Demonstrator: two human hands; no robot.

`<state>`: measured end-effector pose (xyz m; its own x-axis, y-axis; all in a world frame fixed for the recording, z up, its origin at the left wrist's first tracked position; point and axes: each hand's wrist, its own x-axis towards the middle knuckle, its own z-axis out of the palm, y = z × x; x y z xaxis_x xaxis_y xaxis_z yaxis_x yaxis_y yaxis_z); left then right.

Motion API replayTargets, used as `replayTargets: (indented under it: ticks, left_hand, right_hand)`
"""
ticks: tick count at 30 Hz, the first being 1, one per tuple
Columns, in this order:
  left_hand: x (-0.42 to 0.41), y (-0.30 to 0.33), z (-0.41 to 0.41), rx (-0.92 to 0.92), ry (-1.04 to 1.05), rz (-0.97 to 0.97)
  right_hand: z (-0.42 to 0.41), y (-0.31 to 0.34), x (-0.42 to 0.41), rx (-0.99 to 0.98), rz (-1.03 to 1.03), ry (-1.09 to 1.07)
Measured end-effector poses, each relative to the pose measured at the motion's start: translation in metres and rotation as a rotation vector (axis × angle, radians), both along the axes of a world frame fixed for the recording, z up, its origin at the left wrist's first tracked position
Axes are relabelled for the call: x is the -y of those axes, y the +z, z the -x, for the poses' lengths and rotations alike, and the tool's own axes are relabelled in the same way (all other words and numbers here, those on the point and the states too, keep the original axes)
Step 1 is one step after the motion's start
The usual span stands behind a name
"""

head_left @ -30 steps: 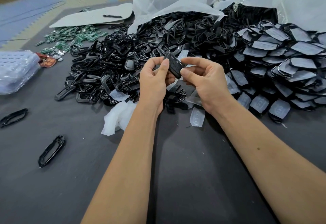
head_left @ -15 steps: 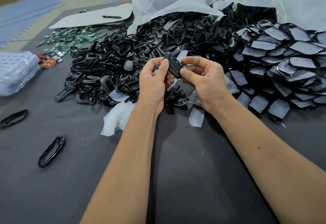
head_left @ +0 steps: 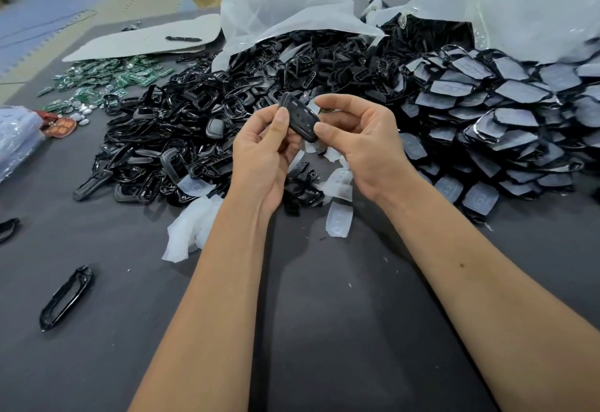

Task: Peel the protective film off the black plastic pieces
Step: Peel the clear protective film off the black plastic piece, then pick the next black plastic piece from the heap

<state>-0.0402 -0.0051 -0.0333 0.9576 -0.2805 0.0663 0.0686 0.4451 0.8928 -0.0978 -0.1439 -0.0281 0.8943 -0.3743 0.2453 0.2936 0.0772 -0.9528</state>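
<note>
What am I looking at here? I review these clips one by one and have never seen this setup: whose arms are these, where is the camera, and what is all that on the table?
There is no machine: a person works with bare hands, and the single camera sits on their head, looking forward and down. The left hand and right hand together pinch one black plastic piece above the grey table. Behind it lies a heap of glossy black frames; to the right, a pile of film-covered pieces. Pale film scraps lie near the wrists, green circuit boards far left, and one loose black frame near the person.
</note>
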Motion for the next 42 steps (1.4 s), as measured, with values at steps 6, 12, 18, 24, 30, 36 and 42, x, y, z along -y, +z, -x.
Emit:
replayTargets:
  ticks: [6,12,18,24,30,36,42]
  left_hand:
    - [0.037,0.016,-0.002,0.082,0.074,-0.223]
    - [0.116,0.037,0.013,0.54,0.049,-0.567]
    - [0.179,0.043,0.021,0.909,-0.08,-0.833]
    - [0.185,0.037,0.03,0.896,0.031,-0.844]
    - [0.132,0.024,0.022,0.73,0.247,-0.933]
    - [0.053,0.004,-0.01,0.5,0.435,-1.356]
    - [0.009,-0.002,-0.056,0.571,0.2,-1.716]
  right_hand:
    - [0.017,0.027,0.034,0.011,0.706,-0.443]
    - [0.035,0.055,0.097,-0.083,1.078,-0.738]
    - [0.052,0.054,0.146,-0.321,1.189,-0.851]
    - [0.054,0.053,0.157,-0.398,1.178,-0.793]
    - [0.032,0.058,0.109,-0.22,1.163,-0.761]
    - [-0.02,0.038,0.045,-0.307,1.302,-0.289]
    - [-0.061,0.016,0.0,-0.357,1.682,-0.009]
